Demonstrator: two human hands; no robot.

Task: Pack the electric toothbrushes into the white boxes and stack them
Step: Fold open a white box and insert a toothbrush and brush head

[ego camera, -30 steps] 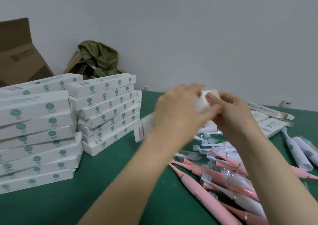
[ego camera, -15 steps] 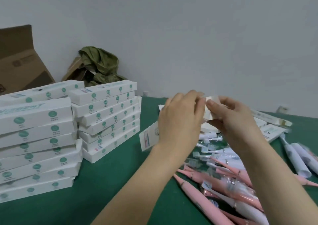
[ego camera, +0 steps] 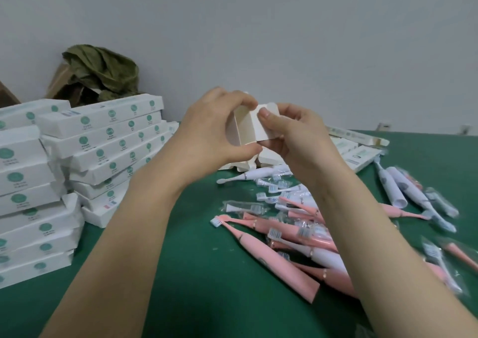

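In the head view, the left grip [ego camera: 209,130] and the right grip [ego camera: 297,136] both hold one white box [ego camera: 249,130] end-on in the air. The left fingers curl round its left side, and the right thumb presses on its end flap. Left of the grips stand stacks of packed boxes [ego camera: 103,141], while below and to their right pink and white toothbrushes [ego camera: 271,260] lie piled on the green tabletop [ego camera: 181,260].

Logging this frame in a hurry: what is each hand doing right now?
Left hand: grips the white box.
Right hand: pinches the same box at its open end.
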